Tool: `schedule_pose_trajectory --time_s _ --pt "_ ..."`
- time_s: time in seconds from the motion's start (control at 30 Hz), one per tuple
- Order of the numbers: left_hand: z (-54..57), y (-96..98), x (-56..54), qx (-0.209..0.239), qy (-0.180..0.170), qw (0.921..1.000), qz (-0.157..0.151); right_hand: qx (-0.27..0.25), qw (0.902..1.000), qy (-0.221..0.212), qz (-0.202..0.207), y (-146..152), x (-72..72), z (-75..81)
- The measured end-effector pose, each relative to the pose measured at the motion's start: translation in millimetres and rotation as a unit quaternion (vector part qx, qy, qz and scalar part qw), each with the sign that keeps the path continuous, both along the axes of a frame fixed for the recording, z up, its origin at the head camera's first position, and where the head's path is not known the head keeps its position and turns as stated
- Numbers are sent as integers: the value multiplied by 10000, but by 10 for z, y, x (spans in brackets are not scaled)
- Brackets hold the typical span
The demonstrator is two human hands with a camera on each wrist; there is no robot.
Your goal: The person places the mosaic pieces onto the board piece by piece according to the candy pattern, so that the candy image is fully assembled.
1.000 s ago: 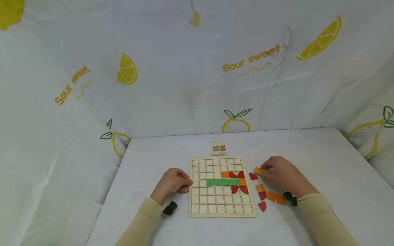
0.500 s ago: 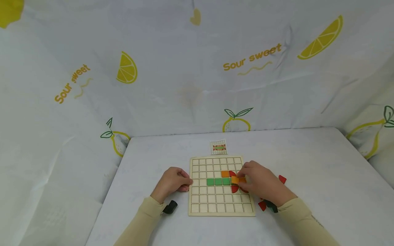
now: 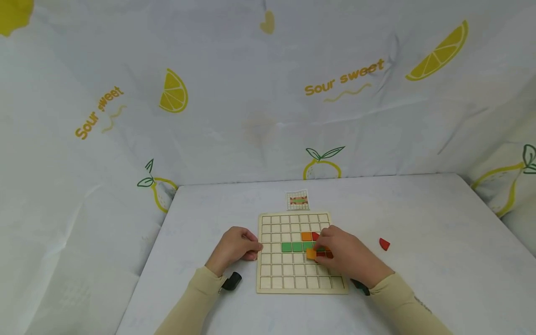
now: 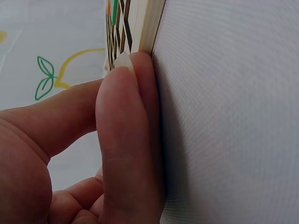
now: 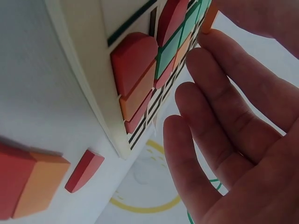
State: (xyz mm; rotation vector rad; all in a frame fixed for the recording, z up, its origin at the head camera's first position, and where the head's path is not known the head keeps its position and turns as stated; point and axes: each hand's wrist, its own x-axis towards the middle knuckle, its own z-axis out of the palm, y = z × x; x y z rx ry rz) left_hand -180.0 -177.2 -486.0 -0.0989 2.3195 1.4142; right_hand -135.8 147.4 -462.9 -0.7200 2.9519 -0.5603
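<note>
Head view, right hand (image 3: pixel 345 253) pinching orange tile (image 3: pixel 310 254); green row (image 3: pixel 297 247), running left-right

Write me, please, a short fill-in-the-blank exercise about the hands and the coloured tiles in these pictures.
1. The person's right hand pinches a flat square tile coloured ____.
2. The person's left hand holds the ____ edge of the pale wooden grid board.
3. Right of the right hand, a quarter-circle tile coloured ____ lies on the white tabletop.
4. On the board, the straight row of square tiles is ____.

Missing words: orange; left; red; green.
</note>
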Motion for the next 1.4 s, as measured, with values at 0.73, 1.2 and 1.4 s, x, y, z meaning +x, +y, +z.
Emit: schedule_pose_trajectory --time_s 0.73,1.2,1.4 --pt "41 35 -45 -211 2 9998 -46 -39 9977 516 427 -70 -3 -53" --pt "26 29 -35 -94 -44 9999 -57 274 9988 86 -388 176 10 127" --pt "4 1 -8 -186 -49 9998 -7 317 9938 -375 -996 580 110 175"
